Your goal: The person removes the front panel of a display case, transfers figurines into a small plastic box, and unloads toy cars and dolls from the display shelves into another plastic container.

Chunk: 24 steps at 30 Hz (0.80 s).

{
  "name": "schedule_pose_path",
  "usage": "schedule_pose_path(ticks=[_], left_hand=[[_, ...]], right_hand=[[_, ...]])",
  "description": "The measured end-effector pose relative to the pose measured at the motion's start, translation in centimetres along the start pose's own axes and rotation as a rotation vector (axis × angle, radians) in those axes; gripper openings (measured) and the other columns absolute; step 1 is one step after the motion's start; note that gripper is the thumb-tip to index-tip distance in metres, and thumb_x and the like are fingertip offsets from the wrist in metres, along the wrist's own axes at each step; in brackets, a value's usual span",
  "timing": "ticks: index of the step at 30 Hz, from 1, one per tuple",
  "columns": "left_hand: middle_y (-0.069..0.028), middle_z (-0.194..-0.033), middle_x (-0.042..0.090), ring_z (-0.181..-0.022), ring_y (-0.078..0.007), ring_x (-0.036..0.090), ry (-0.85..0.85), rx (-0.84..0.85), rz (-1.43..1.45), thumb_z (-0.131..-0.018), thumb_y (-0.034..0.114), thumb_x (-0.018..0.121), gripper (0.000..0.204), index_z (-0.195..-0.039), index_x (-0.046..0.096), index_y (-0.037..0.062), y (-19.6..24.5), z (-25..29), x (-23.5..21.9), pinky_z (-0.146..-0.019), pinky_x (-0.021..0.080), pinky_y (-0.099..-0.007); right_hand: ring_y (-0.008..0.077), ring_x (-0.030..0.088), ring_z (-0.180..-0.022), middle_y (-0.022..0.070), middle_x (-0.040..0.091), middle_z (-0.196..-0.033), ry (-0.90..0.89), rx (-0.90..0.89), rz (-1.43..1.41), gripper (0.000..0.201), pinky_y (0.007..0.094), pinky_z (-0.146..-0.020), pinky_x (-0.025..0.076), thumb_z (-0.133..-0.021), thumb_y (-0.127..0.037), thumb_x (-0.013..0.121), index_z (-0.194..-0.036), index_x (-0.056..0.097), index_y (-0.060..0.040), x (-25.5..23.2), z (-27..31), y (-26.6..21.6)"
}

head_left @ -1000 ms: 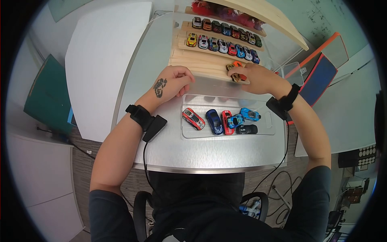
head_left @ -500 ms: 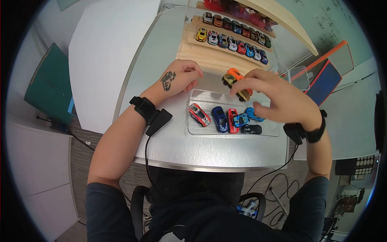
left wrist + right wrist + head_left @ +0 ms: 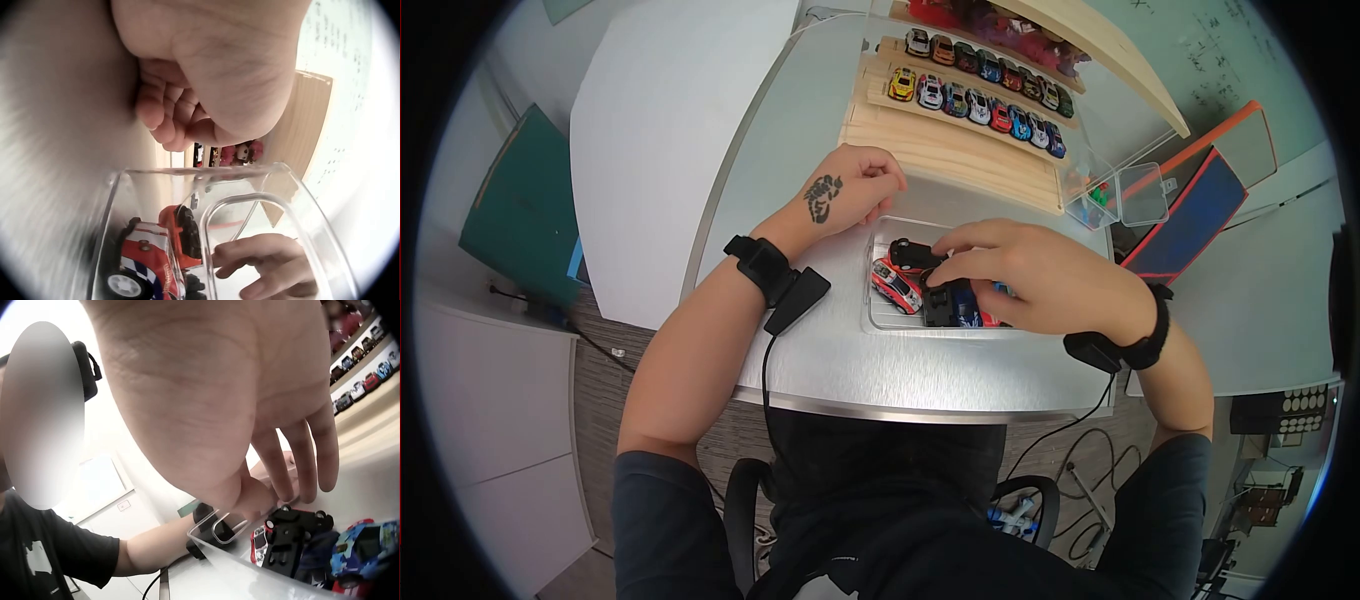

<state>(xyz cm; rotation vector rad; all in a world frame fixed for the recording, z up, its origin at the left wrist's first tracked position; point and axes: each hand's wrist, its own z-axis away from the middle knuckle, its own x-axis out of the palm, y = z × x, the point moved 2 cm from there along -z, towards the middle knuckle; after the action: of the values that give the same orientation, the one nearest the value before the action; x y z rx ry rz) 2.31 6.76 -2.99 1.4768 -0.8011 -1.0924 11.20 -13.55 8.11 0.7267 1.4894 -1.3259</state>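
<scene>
My right hand (image 3: 1040, 275) hovers over a clear plastic tray (image 3: 868, 300), its fingers loosely extended and holding nothing. Just by the fingertips lie two toy cars with black undersides showing, one overturned car (image 3: 940, 303) in front and another car (image 3: 912, 254) behind. A red and white toy car (image 3: 895, 288) sits at the tray's left end. Next to it is a dark blue car (image 3: 968, 305); a light blue car (image 3: 369, 550) shows in the right wrist view. Loosely curled, my left hand (image 3: 850, 190) rests on the table beside the tray's back left corner, holding nothing.
Behind the tray stands a stepped wooden rack (image 3: 960, 165) with two rows of toy cars (image 3: 980, 107) on its upper steps. A small clear box (image 3: 1090, 205) with coloured bits is at the right. The metal table's front edge (image 3: 920, 411) lies near me.
My right hand brought orange and gold toy cars from the rack's lowest step down to the tray and let go of them. The left hand stays in place.
</scene>
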Motion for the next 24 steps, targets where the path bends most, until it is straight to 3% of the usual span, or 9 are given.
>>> schedule_pose_path(ticks=[2,5,7,11,14,17,19,22,24], left_hand=[[-0.0003,-0.068,0.062,-0.058,-0.0052,0.054,-0.001,0.001,-0.003,-0.089,0.012,0.056,0.016,-0.093,0.070,0.0032,0.0,0.0,0.0,-0.051,0.043,-0.0207],[-0.0003,-0.068,0.062,-0.058,-0.0051,0.054,0.001,-0.004,-0.003,-0.089,0.011,0.056,0.016,-0.092,0.069,0.0033,-0.2,0.0,0.0,-0.051,0.043,-0.0208],[-0.0002,-0.068,0.062,-0.058,-0.0051,0.054,-0.002,-0.001,-0.002,-0.089,0.011,0.056,0.016,-0.092,0.069,0.0033,-0.1,-0.2,0.0,-0.051,0.043,-0.0208],[-0.0005,-0.068,0.062,-0.057,-0.0051,0.054,0.007,-0.025,0.000,-0.089,0.011,0.057,0.015,-0.092,0.069,0.0030,-0.1,-0.2,0.2,-0.051,0.042,-0.0208],[-0.0008,-0.068,0.062,-0.056,-0.0052,0.053,0.014,-0.025,0.022,-0.089,0.010,0.057,0.015,-0.092,0.069,0.0026,-0.2,-0.2,0.2,-0.050,0.042,-0.0209],[-0.0011,-0.068,0.062,-0.056,-0.0053,0.053,0.014,-0.022,0.024,-0.089,0.010,0.057,0.015,-0.092,0.069,0.0024,-0.1,-0.1,0.2,-0.050,0.042,-0.0210],[-0.0011,-0.068,0.062,-0.056,-0.0054,0.053,0.016,-0.009,0.014,-0.089,0.009,0.057,0.014,-0.092,0.069,0.0024,-0.2,-0.2,0.1,-0.050,0.041,-0.0210],[-0.0030,-0.066,0.062,-0.054,-0.0079,0.055,0.013,-0.007,-0.004,-0.090,0.013,0.057,0.016,-0.091,0.067,0.0011,-0.3,-0.4,0.1,-0.051,0.045,-0.0236],[-0.0032,-0.066,0.062,-0.054,-0.0080,0.055,0.011,-0.020,0.001,-0.090,0.013,0.057,0.016,-0.091,0.067,0.0009,-0.3,-0.3,0.1,-0.051,0.046,-0.0235]], right_hand=[[0.0336,0.063,-0.103,0.0133,0.065,-0.111,-0.020,0.000,-0.040,0.028,0.0415,-0.090,0.051,-0.082,-0.001,0.059,-0.108,0.070,-0.0039,0.8,-0.3,0.2],[0.0336,0.061,-0.112,0.0159,0.063,-0.124,-0.129,0.048,-0.024,0.035,0.0405,-0.095,0.051,-0.081,-0.002,0.061,-0.115,0.069,-0.0056,1.9,-0.7,0.3],[0.0338,0.065,-0.098,0.0131,0.067,-0.105,0.004,-0.043,-0.076,0.025,0.0415,-0.089,0.052,-0.083,-0.002,0.058,-0.105,0.070,-0.0030,2.1,-0.8,0.3],[0.0328,0.067,-0.093,0.0134,0.069,-0.100,-0.011,-0.081,-0.144,0.024,0.0408,-0.084,0.054,-0.083,-0.002,0.058,-0.104,0.071,-0.0034,0.3,-1.0,0.3],[0.0301,0.068,-0.088,0.0137,0.071,-0.099,0.161,0.103,-0.174,0.024,0.0381,-0.076,0.057,-0.086,-0.007,0.059,-0.106,0.071,-0.0047,-3.0,-0.7,1.8],[0.0325,0.068,-0.090,0.0142,0.071,-0.100,0.339,0.209,-0.008,0.025,0.0411,-0.078,0.057,-0.085,-0.010,0.060,-0.107,0.071,-0.0051,-5.0,-0.1,6.3],[0.0359,0.068,-0.093,0.0158,0.070,-0.103,0.495,0.394,0.473,0.028,0.0459,-0.079,0.056,-0.083,-0.010,0.061,-0.109,0.070,-0.0059,-4.7,1.0,9.7],[0.0394,0.067,-0.095,0.0181,0.068,-0.109,0.479,0.617,0.556,0.039,0.0490,-0.081,0.055,-0.081,-0.010,0.061,-0.120,0.065,-0.0090,-3.8,1.7,12.2],[0.0404,0.067,-0.095,0.0194,0.067,-0.111,0.449,0.670,0.566,0.044,0.0486,-0.083,0.055,-0.081,-0.011,0.062,-0.125,0.062,-0.0106,-3.3,1.9,13.2]])
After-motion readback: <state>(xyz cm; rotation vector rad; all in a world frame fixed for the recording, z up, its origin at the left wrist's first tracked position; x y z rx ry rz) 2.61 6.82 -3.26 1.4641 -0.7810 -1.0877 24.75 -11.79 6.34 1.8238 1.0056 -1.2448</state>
